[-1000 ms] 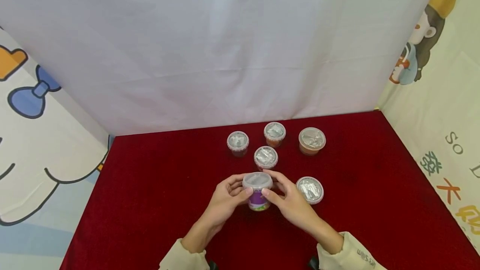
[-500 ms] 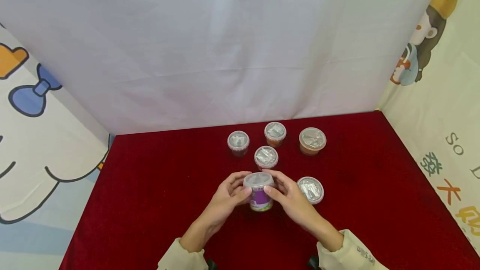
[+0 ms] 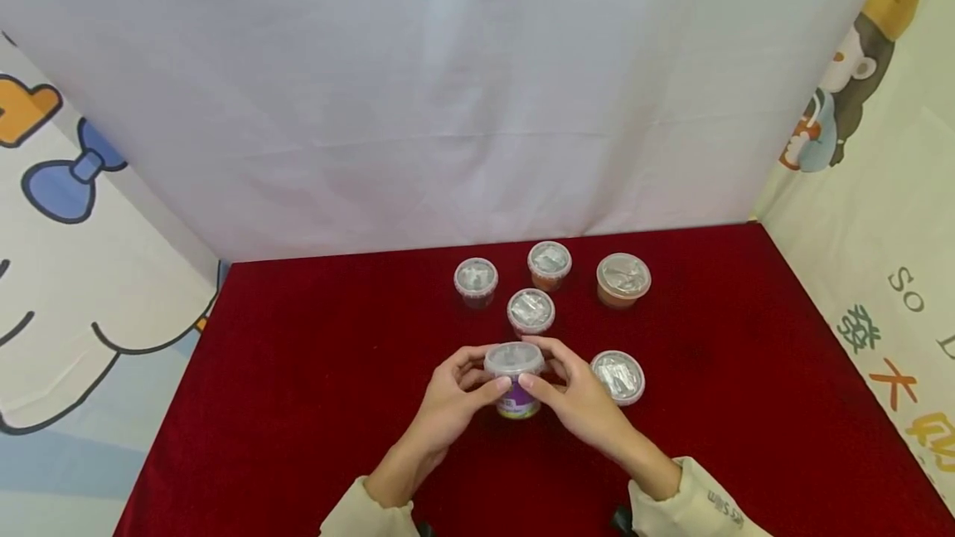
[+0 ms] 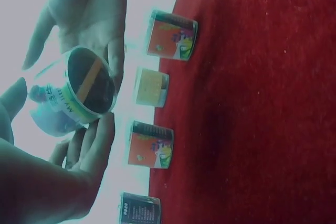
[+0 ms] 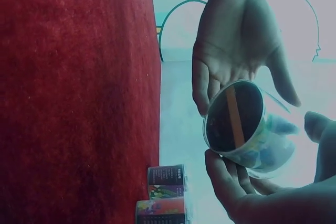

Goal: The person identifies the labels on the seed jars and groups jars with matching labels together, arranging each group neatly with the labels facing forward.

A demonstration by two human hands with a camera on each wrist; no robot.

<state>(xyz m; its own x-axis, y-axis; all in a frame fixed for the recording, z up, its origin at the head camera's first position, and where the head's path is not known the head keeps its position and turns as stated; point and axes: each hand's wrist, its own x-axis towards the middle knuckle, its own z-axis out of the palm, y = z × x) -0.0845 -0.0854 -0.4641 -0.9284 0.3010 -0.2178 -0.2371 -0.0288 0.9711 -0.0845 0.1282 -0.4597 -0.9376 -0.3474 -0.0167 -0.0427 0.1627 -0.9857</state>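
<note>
A small plastic tub (image 3: 514, 358) with a clear lid and a purple printed label is held upright above the table. My left hand (image 3: 448, 400) grips it on the left side, thumb in front and fingers curled behind. On the opposite side my right hand (image 3: 582, 396) holds it the same way. From below, the wrist views show the tub's underside (image 5: 247, 116), dark with a tan strip across it. Both thumbs lie near the lid's rim. The fingers behind the tub are partly hidden in the head view.
Several lidded tubs with silvery tops stand behind, among them one close behind (image 3: 530, 311) and a larger tub (image 3: 622, 278) at the back right. Another tub (image 3: 618, 377) is just right of my right hand. A white curtain (image 3: 448, 106) backs the red-covered table (image 3: 298, 396).
The tub has turned slightly between my hands, so its label faces a little differently. My left thumb has shifted right onto the tub's front. The other tubs have stayed put.
</note>
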